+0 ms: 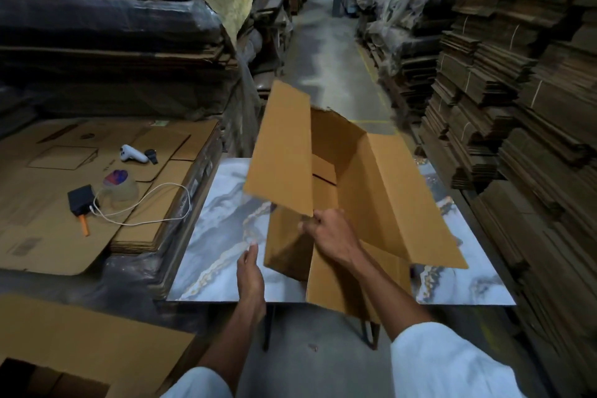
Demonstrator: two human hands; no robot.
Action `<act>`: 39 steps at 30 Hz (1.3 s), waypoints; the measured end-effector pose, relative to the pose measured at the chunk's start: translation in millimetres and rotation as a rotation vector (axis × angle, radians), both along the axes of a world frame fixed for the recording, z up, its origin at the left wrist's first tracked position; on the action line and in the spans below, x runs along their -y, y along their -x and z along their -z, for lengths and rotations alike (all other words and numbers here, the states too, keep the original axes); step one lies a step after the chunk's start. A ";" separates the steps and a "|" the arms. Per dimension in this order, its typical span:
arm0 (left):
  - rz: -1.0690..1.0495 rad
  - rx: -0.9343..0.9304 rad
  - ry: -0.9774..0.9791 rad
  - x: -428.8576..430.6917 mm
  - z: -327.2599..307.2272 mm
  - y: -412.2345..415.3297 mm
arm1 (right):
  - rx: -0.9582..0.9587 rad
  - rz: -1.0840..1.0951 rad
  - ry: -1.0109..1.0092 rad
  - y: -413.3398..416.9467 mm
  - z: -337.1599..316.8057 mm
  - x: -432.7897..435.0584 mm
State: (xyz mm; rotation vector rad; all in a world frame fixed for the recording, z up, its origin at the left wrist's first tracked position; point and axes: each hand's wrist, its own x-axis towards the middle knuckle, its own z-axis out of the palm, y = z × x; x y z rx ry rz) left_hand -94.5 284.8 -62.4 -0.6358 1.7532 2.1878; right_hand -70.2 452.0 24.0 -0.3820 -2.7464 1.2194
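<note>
A: where's the cardboard box point(371, 178)?
B: on the marble-pattern table point(219, 236), open end up and tipped toward the camera. Near bottom corner hangs past the table's front edge
A: flaps?
B: left flap point(281, 152) stands up, slightly blurred. Right flap point(420, 203) folded outward over the tabletop
A: right hand point(329, 234)?
B: clamped on the box's near rim, right under the lower corner of the left flap. Fingers curled over the edge
A: left hand point(250, 271)?
B: holding nothing, fingers straight and relaxed. Over the table, just beside the box's near left wall. Can't tell if it touches
A: anything else around?
B: stack of flat cartons point(48, 236) left of the table. On it: tape roll point(121, 186), white controller point(132, 153), black device point(79, 199) with a white cable point(155, 203), orange marker point(84, 225). Tall cardboard stacks point(517, 74) on the right of the aisle
</note>
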 end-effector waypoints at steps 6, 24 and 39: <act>-0.042 -0.248 0.040 -22.9 -64.0 16.8 | -0.372 0.210 0.646 -8.4 -19.0 -36.2; 0.958 -1.097 1.243 -122.6 -84.2 -10.1 | -0.019 0.862 1.498 -67.7 100.6 -67.6; 0.914 -0.723 1.241 -75.0 -11.1 46.4 | -0.195 0.696 0.223 -63.3 64.5 -106.8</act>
